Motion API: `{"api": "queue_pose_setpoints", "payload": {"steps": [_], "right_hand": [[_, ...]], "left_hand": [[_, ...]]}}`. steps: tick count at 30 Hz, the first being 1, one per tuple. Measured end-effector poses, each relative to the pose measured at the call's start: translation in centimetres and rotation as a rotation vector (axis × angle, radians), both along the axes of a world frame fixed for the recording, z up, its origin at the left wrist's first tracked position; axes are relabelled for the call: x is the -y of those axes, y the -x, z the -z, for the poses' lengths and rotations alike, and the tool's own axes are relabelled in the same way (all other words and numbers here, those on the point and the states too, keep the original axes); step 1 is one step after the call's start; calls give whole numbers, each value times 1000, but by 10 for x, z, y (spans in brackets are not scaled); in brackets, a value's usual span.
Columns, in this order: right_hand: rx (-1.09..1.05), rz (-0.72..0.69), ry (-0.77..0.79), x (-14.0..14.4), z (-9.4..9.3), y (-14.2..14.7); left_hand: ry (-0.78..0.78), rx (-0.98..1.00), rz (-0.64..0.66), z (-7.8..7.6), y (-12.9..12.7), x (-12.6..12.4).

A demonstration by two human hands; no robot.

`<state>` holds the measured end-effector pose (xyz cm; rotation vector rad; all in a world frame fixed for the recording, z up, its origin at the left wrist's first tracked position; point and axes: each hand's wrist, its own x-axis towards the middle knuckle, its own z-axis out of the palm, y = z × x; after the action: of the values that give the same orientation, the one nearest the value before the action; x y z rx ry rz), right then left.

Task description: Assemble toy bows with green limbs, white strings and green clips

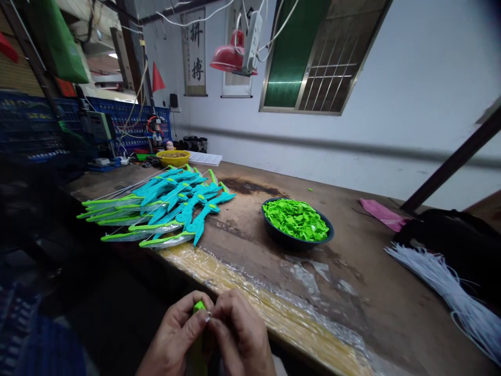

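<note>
Both hands meet just in front of the table's near edge. My left hand (174,334) is closed around a bright green plastic piece (199,306), whose tip shows between thumb and fingers; the rest of it is mostly hidden. Against that tip, my right hand (243,331) pinches something small; a tiny pale bit shows at the fingertips, too small to name. Beyond my hands, turquoise and green toy bows (188,209) with white strings lie piled at the left. A dark bowl (287,241) of small green plastic parts (296,219) stands in the middle of the table.
The brown table (242,250) has a tape-covered front edge (274,313). A bundle of white strings (442,284) and a pink cloth (383,214) lie at right. A yellow bowl (174,159) stands at the back left. A red lamp (229,57) hangs overhead.
</note>
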<state>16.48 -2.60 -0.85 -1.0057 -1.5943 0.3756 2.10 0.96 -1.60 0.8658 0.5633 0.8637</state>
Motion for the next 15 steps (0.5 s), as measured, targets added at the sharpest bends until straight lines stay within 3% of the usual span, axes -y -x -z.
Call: {"api": "queue_pose_setpoints", "payload": {"steps": [8,15], "right_hand": [[-261,67,127,-2,11,14],[-204,97,-24,1,5,20]], "left_hand": [[-70,-5,6,-2,3,-2],[-57,26,-40,-4,2,1]]}}
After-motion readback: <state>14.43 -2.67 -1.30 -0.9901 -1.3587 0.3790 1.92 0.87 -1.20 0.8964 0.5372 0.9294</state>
